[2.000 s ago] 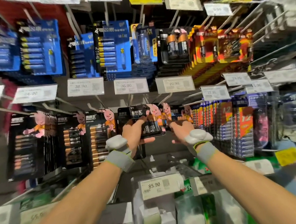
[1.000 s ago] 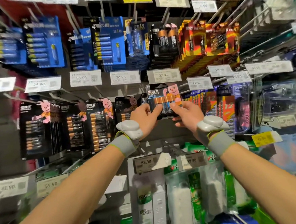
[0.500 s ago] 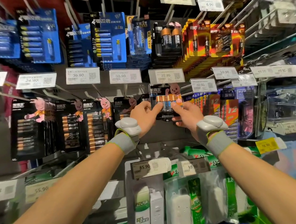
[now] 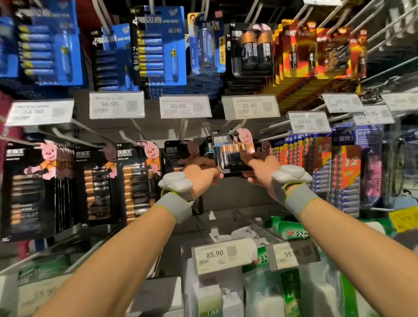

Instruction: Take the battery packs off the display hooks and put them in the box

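- The battery pack (image 4: pixel 232 153), black with a pink rabbit on the card, is held up in front of the middle row, just under the price tag (image 4: pixel 251 106) that reads 22.90.
- The left hand (image 4: pixel 201 178) grips its lower left edge with curled fingers, and the right hand (image 4: pixel 262 170) grips the lower right edge in the same way.
- I cannot tell if the hole of the card is already free of the hook (image 4: pixel 236 125), because this part is blurred.
- Risk: if the card is on the hook and the hands pull down instead of toward the person, the card can tear or the hook can bend.
- Risk: the other black packs (image 4: pixel 138 181) hang near on the left, so a wide move could knock one off.
- Risk: the box is not in view, so the person must turn to find it, and the smooth plastic may slip from a grip at the edges only.
- There is no table here, only a grey back wall (image 4: pixel 222 195) with rows of hooks, blue packs (image 4: pixel 162 47) above and white packets (image 4: pixel 211 310) below.
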Action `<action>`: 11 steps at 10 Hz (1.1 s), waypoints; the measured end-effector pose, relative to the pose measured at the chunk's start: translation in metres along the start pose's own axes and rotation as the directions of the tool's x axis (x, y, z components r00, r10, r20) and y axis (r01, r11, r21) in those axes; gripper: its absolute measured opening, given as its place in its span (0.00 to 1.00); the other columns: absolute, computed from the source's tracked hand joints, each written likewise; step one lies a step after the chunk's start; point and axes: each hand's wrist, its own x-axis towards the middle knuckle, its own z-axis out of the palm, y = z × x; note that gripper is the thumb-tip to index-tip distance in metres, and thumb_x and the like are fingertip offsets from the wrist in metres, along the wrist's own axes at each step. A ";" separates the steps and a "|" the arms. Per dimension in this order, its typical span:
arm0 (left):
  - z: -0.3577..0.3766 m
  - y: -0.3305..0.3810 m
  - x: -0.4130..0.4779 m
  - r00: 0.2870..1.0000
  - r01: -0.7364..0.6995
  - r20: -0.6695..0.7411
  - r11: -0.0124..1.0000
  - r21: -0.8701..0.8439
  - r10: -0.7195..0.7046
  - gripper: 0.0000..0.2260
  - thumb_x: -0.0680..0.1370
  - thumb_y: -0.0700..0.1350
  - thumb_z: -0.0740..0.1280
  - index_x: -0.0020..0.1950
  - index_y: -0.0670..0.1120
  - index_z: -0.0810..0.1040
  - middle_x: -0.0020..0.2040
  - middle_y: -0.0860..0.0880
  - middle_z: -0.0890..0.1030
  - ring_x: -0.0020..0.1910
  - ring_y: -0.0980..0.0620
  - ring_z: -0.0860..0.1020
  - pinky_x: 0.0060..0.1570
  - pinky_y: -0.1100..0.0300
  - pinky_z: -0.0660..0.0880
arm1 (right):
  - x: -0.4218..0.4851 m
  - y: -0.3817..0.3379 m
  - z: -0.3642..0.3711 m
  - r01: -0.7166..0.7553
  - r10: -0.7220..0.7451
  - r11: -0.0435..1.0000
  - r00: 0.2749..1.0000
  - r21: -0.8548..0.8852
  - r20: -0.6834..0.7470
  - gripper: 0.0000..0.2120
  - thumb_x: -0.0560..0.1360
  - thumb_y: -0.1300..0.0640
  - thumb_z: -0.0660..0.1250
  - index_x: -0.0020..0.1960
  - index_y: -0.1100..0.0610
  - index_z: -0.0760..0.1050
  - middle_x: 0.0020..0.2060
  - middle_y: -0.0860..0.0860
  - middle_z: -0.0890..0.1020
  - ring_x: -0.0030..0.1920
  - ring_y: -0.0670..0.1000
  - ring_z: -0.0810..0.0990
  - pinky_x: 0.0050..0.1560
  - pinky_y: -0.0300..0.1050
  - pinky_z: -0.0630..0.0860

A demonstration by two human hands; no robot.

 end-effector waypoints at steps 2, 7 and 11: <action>-0.003 -0.019 0.029 1.000 -0.013 0.027 0.990 0.144 0.009 0.06 0.77 0.36 0.69 0.44 0.47 0.75 0.43 0.46 0.79 0.45 0.44 0.81 0.50 0.55 0.80 | 0.036 0.020 0.013 -0.018 0.021 0.986 1.000 -0.163 0.019 0.16 0.70 0.39 0.70 0.42 0.51 0.72 0.40 0.55 0.82 0.42 0.58 0.83 0.40 0.51 0.76; 0.007 -0.053 0.059 0.994 -0.036 -0.098 0.998 0.054 0.041 0.12 0.76 0.33 0.69 0.38 0.46 0.72 0.32 0.49 0.76 0.23 0.62 0.77 0.26 0.69 0.73 | 0.049 0.030 0.022 -0.073 0.061 0.965 0.997 -0.253 -0.054 0.22 0.70 0.36 0.69 0.38 0.56 0.76 0.32 0.52 0.82 0.26 0.46 0.78 0.30 0.39 0.76; 0.002 -0.016 -0.027 0.990 0.111 0.078 0.987 0.114 -0.120 0.04 0.79 0.40 0.66 0.44 0.42 0.76 0.35 0.44 0.75 0.26 0.52 0.73 0.17 0.67 0.67 | -0.056 0.010 -0.032 -0.141 0.139 0.987 0.990 -0.078 -0.027 0.11 0.79 0.52 0.64 0.42 0.57 0.70 0.30 0.55 0.78 0.22 0.47 0.72 0.22 0.34 0.70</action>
